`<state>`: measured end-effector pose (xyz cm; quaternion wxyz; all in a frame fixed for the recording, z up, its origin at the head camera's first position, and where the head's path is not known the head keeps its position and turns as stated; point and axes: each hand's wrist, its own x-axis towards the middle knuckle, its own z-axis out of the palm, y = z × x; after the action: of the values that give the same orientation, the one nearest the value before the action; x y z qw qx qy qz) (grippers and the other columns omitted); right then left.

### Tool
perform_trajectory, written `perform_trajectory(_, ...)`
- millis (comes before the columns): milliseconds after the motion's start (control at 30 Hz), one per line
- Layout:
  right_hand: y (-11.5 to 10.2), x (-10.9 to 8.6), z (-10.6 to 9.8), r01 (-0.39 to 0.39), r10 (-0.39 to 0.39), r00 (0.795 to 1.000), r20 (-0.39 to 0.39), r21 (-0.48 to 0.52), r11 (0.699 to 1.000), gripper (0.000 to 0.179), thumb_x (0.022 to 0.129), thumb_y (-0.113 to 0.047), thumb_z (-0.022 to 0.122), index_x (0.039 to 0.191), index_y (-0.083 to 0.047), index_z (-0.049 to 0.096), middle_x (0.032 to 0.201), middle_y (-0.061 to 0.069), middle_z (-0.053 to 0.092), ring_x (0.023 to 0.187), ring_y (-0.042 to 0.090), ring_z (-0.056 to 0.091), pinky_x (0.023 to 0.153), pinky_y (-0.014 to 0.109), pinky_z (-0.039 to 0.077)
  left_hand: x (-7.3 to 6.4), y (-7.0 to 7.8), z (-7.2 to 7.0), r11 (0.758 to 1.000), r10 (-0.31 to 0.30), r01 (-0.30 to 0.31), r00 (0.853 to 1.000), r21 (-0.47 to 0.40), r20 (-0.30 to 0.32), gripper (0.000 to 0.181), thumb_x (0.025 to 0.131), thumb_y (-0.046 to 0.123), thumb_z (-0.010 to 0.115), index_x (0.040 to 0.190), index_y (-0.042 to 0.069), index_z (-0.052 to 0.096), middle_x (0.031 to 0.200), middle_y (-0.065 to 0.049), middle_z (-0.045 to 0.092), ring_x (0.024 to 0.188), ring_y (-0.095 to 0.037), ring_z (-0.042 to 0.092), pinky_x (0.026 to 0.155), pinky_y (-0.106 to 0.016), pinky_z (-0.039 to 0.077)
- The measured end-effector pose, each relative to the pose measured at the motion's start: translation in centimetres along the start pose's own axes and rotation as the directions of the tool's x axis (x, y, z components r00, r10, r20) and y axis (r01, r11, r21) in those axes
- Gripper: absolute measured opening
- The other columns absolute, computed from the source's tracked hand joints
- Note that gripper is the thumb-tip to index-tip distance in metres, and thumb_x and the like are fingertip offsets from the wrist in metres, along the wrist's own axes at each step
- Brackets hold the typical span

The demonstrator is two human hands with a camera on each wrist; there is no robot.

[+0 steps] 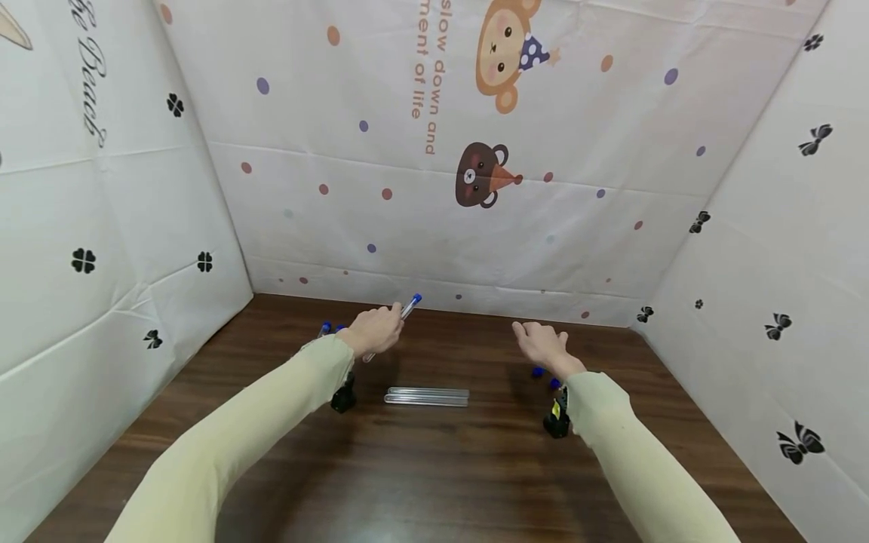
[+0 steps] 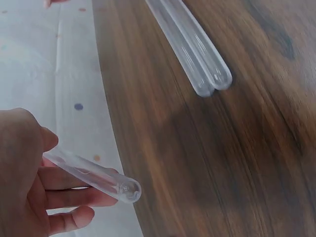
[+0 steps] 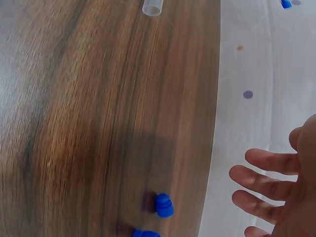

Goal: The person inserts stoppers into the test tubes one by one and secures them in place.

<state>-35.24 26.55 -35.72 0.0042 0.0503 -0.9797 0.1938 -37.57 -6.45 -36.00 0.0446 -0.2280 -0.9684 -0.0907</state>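
Observation:
My left hand (image 1: 376,329) holds a clear test tube (image 2: 94,173) between thumb and fingers, its rounded end pointing down. A blue cap (image 1: 417,299) tops the tube's upper end. Uncapped clear test tubes (image 1: 426,397) lie side by side on the table, between the hands and nearer the body. Over the table's right side, my right hand (image 1: 543,347) is held with fingers apart and nothing in it. Two loose blue caps (image 3: 164,205) lie on the wood below that hand. One tube's open mouth (image 3: 152,9) shows in the right wrist view.
More blue-capped tubes (image 1: 326,327) are partly hidden behind the left hand and sleeve. Printed white sheets (image 1: 407,226) wall the dark wooden table (image 1: 421,467) at back, left and right. Black devices (image 1: 557,424) show under both wrists.

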Motion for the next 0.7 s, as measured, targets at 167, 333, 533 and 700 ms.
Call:
perform_trajectory(167,0.7,-0.2,-0.5,-0.018,0.018,1.0,0.006,-0.007,1.0,0.058,0.106,-0.037,0.022,0.145,0.004,0.036,0.147,0.027,0.04,0.137,0.048,0.033,0.107,0.073,0.006,-0.1,-1.3,0.3,0.999,-0.048,0.048,0.999,0.01,0.008,0.02,0.103,0.02,0.038,0.102,0.002,0.047,0.073,-0.007,0.053,0.056,-0.017,0.053,0.048,-0.028,0.042)
perform_trajectory(333,1.2,-0.4,-1.0,-0.034,0.034,0.999,0.011,-0.003,0.999,0.058,0.106,-0.036,0.021,0.146,0.004,0.034,0.149,0.028,0.036,0.138,0.049,0.03,0.107,0.073,0.004,-0.2,-2.7,0.5,0.996,-0.092,0.091,0.995,0.007,0.026,0.023,0.102,0.021,0.039,0.103,0.0,0.048,0.076,-0.01,0.057,0.058,-0.018,0.057,0.05,-0.03,0.047)
perform_trajectory(533,1.8,-0.5,-1.6,-0.046,0.046,0.999,0.015,0.016,0.999,0.059,0.106,-0.037,0.021,0.147,0.004,0.032,0.151,0.028,0.033,0.139,0.049,0.027,0.108,0.073,0.003,-0.4,-4.2,0.7,0.99,-0.141,0.139,0.988,0.031,0.065,0.026,0.101,0.022,0.042,0.105,-0.002,0.051,0.082,-0.012,0.06,0.062,-0.019,0.059,0.054,-0.032,0.05)
perform_trajectory(700,2.2,-0.7,-1.7,-0.047,0.046,0.999,0.018,0.018,0.999,0.059,0.106,-0.036,0.021,0.146,0.005,0.032,0.15,0.029,0.033,0.139,0.049,0.028,0.108,0.072,0.007,-0.6,-5.1,0.9,0.986,-0.157,0.152,0.984,0.063,0.082,0.027,0.1,0.02,0.043,0.105,-0.004,0.054,0.082,-0.012,0.06,0.065,-0.021,0.06,0.057,-0.036,0.052)
